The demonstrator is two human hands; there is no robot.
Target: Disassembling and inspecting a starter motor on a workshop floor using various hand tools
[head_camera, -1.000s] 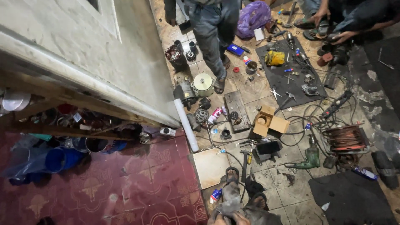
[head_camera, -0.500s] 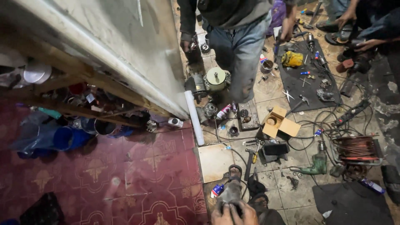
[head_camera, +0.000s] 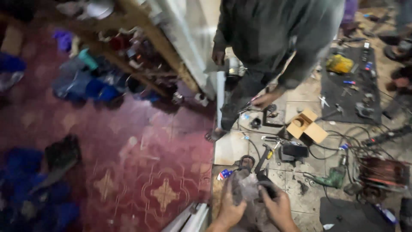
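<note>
My left hand (head_camera: 229,209) and my right hand (head_camera: 279,207) both grip a grey, dusty bundle (head_camera: 248,189) with a dark tool part at its right side, low in the view over the tiled floor. What exactly the bundle is stays unclear in the blur. Just beyond it lie a dark ring-shaped part (head_camera: 246,162) and a yellow-handled tool (head_camera: 268,153). Another person in a grey top (head_camera: 274,38) stands close in front of me, one hand (head_camera: 264,100) hanging over the floor.
A red patterned carpet (head_camera: 141,172) covers the left floor. A wooden shelf (head_camera: 141,51) holds clutter. On the tiles lie an open cardboard box (head_camera: 306,124), a green drill (head_camera: 332,178), coiled cable (head_camera: 382,172), a dark mat with tools (head_camera: 349,81) and a white pipe (head_camera: 220,96).
The view has swung closer and lower. The standing person has stepped nearer to me. My hands have come further into view, holding the grey bundle.
</note>
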